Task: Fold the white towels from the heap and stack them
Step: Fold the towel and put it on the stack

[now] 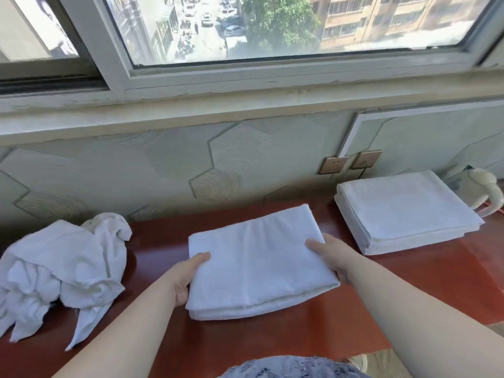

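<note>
Folded towel at frame centre on the red table. Left hand and right hand grip its short edges, thumbs on top, fingers underneath; likely for lifting flat onto the stack, right. Heap at left remains unfolded.

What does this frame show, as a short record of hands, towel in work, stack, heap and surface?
surface: red-brown table
heap: unfolded white towels, at the left
stack: folded white towels, at the right, by the wall
folded towel: between heap and stack
left hand: grips its left edge, thumb on top
right hand: grips its right edge, thumb on top
</note>
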`<state>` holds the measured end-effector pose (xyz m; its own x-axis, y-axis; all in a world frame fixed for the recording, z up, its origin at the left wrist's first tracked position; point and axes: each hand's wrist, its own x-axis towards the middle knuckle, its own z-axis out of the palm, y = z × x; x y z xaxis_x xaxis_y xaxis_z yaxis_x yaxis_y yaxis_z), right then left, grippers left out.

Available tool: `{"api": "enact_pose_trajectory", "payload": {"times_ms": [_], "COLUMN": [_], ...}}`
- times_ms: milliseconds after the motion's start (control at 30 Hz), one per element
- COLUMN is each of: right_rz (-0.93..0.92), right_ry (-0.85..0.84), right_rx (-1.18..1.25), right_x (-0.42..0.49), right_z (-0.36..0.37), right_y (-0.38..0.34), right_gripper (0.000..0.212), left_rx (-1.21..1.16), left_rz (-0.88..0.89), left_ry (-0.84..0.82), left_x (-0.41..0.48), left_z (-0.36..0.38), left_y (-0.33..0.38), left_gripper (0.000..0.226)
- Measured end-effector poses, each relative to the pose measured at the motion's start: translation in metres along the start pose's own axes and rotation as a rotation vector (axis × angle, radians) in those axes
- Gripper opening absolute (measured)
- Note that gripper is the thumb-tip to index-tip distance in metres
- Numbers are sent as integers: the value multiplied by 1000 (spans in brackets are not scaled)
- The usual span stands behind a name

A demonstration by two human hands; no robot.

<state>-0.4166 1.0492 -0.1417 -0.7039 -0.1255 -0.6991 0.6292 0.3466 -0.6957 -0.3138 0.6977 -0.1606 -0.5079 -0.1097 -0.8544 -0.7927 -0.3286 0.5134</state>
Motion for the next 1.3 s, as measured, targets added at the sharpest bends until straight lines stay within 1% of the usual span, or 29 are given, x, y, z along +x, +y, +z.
{"api": "enact_pose_trajectory", "payload": {"times_ms": [133, 267, 333, 500, 667, 800, 900, 1000, 1067, 1133, 1200, 1267, 1300], "right_rz": [-88, -168, -180, -176, -141, -114, -93, -49, -44, -105, -173, -184, -167], "right_ry": [25, 28, 38, 61, 59, 72, 135, 177, 174, 172, 191, 216, 221], "right_rx": [19, 43, 47, 65, 119, 129, 124, 64, -24, -173, -260, -317, -346], "right_x": [5, 17, 25, 52, 76, 94, 104, 108, 107, 110, 113, 115, 116], "right_z": [-72, -165, -218, -347, -438, -471, -479, -483, -486, -492, -495, -496, -496], "right_y": [-20, -38, -41, -40, -38, -31, -10, 8, 12, 12, 11, 14, 17], "right_gripper": [32, 36, 35, 33, 33, 36, 38, 32, 29, 29, 29, 30, 32], "left_rx": [-8, -43, -31, 32, 70, 121, 207, 325, 332, 331, 356, 470, 525], "left_rz": [114, 234, 279, 370, 404, 402, 371, 312, 317, 348, 388, 398, 364], "left_ry": [48, 50, 48, 86, 110, 129, 187, 225, 260, 298, 335, 376, 389], "left_x": [3, 10, 15, 23, 29, 40, 58, 76, 82, 84, 81, 79, 80], "left_z": [57, 145, 195, 322, 420, 461, 481, 486, 484, 483, 483, 484, 483], "left_y": [22, 36, 40, 52, 67, 78, 73, 52, 41, 38, 36, 33, 30], "left_gripper": [43, 36, 38, 30, 24, 23, 35, 48, 49, 43, 38, 40, 45]}}
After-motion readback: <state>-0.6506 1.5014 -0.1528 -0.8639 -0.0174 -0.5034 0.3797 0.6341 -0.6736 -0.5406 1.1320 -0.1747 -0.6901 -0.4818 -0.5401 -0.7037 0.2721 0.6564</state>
